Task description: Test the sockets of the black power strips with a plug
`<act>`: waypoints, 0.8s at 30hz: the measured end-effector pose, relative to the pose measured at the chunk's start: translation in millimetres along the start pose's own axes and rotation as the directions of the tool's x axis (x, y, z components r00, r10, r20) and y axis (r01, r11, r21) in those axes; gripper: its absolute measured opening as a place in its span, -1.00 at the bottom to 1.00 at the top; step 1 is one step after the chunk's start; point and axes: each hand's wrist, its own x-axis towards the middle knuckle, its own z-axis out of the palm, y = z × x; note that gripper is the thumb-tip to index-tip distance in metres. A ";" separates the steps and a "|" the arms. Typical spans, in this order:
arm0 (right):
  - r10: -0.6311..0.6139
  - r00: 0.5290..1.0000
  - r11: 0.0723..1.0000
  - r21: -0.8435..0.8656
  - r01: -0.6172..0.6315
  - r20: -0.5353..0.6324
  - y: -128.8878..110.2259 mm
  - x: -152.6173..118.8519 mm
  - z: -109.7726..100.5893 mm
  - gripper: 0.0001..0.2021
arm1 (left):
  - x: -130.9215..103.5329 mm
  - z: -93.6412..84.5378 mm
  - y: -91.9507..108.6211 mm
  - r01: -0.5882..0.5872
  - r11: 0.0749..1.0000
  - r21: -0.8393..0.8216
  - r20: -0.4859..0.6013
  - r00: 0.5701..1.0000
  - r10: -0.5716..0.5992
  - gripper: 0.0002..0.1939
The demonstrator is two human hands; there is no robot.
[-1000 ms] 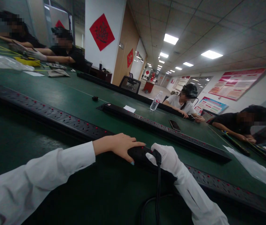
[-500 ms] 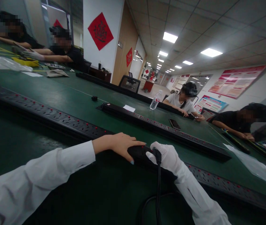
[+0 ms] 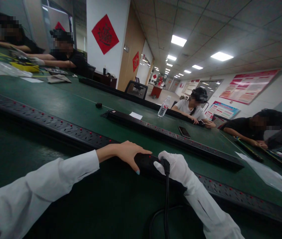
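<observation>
A long black power strip point(image 3: 63, 127), with several sockets and small red dots along its top, runs across the near side of the table. My bare left hand point(image 3: 129, 153) grips it near the middle, thumb down the near side and fingers over the top. Close to its right, my right hand point(image 3: 177, 167) in a white glove is closed around a black plug point(image 3: 166, 165). The plug is against the strip's top; its prongs are hidden, so how deep it sits I cannot tell. From it a black cable point(image 3: 167, 202) hangs down and loops on the near side.
Beyond lies a second black power strip point(image 3: 171, 136), with white paper point(image 3: 135, 115), a water bottle point(image 3: 164, 107) and a phone point(image 3: 184, 131) around it. A small black object point(image 3: 98, 105) rests left of these. Several people work around the table; plastic sheeting point(image 3: 260, 169) lies at right.
The view has shifted very slightly. Both hands, the plug and the strip keep the same places relative to one another.
</observation>
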 end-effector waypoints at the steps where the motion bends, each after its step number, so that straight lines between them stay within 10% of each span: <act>1: 0.000 1.000 1.000 0.000 0.000 0.000 0.3 -0.1 0.4 -0.73 | 0.3 0.1 0.2 -0.003 1.000 -0.001 -0.006 1.000 0.003 -0.12; 24: -0.067 0.995 0.994 -0.090 0.060 -0.072 -1.4 -1.9 -2.2 -0.67 | 0.1 0.6 0.2 0.002 1.000 0.007 -0.010 1.000 -0.002 -0.16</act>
